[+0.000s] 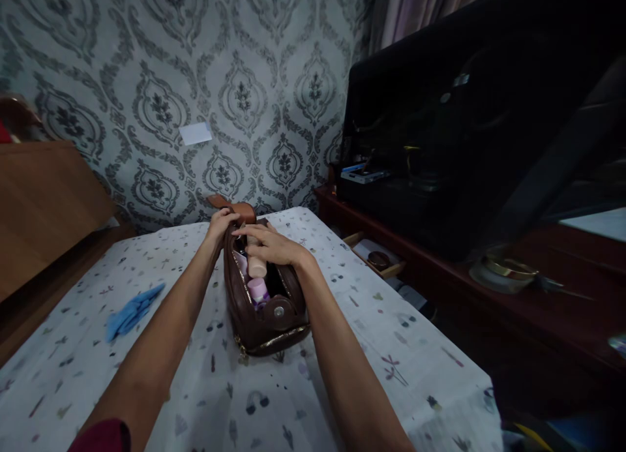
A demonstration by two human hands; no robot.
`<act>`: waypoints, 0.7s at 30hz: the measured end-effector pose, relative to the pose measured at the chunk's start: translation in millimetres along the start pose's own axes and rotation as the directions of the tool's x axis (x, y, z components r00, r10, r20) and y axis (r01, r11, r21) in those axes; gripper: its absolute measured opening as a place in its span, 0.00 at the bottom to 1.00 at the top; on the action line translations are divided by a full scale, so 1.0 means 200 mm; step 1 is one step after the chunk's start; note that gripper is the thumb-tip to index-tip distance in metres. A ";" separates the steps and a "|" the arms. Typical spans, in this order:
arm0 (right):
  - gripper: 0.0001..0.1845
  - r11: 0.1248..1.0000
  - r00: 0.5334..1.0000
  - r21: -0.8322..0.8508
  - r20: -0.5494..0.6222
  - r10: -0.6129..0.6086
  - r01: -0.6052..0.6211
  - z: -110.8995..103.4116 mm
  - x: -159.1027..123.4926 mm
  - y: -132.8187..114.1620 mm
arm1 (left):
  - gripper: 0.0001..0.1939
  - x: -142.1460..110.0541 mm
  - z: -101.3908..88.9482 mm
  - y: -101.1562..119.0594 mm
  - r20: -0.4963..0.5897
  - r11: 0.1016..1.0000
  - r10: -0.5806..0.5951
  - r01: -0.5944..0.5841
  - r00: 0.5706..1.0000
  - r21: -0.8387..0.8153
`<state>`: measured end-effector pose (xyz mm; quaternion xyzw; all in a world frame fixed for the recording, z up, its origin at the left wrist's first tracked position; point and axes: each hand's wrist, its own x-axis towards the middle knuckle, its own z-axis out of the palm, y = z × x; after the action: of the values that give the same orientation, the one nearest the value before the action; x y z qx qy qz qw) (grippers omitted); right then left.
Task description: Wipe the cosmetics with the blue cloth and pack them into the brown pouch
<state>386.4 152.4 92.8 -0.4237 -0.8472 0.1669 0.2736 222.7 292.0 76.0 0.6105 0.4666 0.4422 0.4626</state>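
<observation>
A dark brown leather-look toiletry bag (239, 308) with gold zips lies unzipped on the patterned cloth. My left hand (222, 225) is closed around its far left rim. Over the opening stretches my right hand (276, 246), fingers apart, lying across a beige bottle (257, 267) inside the bag. Nearer to me in the same opening is a bottle with a lilac cap (257, 287). A round snap (279, 312) shows on the bag's near flap. Behind the bag, close to my left fingers, sits a tan-brown strap-like piece (244, 210).
A crumpled blue cloth (133, 313) lies left on the white patterned tablecloth (381, 361). To the right stand a large black screen (440, 145) and a dark red cabinet (552, 302) with an open drawer (394, 268). A wooden piece of furniture (49, 210) borders the left.
</observation>
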 end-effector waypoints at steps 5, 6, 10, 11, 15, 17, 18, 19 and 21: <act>0.29 1.000 1.000 0.000 0.013 0.013 -0.013 -0.01 -0.01 -0.01 | 0.20 -0.03 0.00 0.04 0.018 0.998 -0.057 0.057 0.998 0.003; 0.29 1.000 1.000 0.003 0.011 0.013 -0.013 -0.01 -0.01 -0.01 | 0.19 -0.03 0.01 0.05 0.028 0.998 -0.061 0.062 0.998 -0.001; 0.27 1.000 1.000 0.014 0.005 -0.001 0.001 -0.01 -0.01 0.00 | 0.18 -0.01 0.02 0.07 0.034 0.998 -0.011 0.013 0.999 -0.054; 0.27 1.000 1.000 0.012 0.005 -0.005 0.005 -0.01 0.00 0.00 | 0.19 -0.01 0.02 0.08 0.032 0.997 0.014 -0.012 0.999 -0.076; 0.28 1.000 1.000 0.000 0.005 -0.009 0.009 0.00 0.00 0.02 | 0.30 -0.03 0.02 0.08 0.020 0.982 0.117 -0.112 0.993 -0.154; 0.28 1.000 1.000 0.004 -0.002 -0.011 0.011 0.00 0.00 0.02 | 0.30 -0.05 0.01 0.08 0.005 0.973 0.150 -0.147 0.989 -0.177; 0.28 1.000 1.000 0.005 -0.002 -0.012 0.012 0.00 0.00 0.02 | 0.29 -0.05 0.01 0.08 -0.004 0.970 0.161 -0.159 0.987 -0.182; 0.28 1.000 1.000 0.006 0.001 -0.009 0.009 0.00 0.00 0.02 | 0.27 -0.06 0.01 0.08 -0.013 0.968 0.168 -0.167 0.986 -0.185; 0.28 1.000 1.000 0.009 0.009 -0.001 0.001 0.00 0.00 0.01 | 0.24 -0.07 0.01 0.10 -0.026 0.965 0.180 -0.182 0.983 -0.187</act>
<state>387.9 153.4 92.0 -0.4212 -0.8479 0.1727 0.2718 226.5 276.1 93.3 0.6020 0.3670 0.5275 0.4740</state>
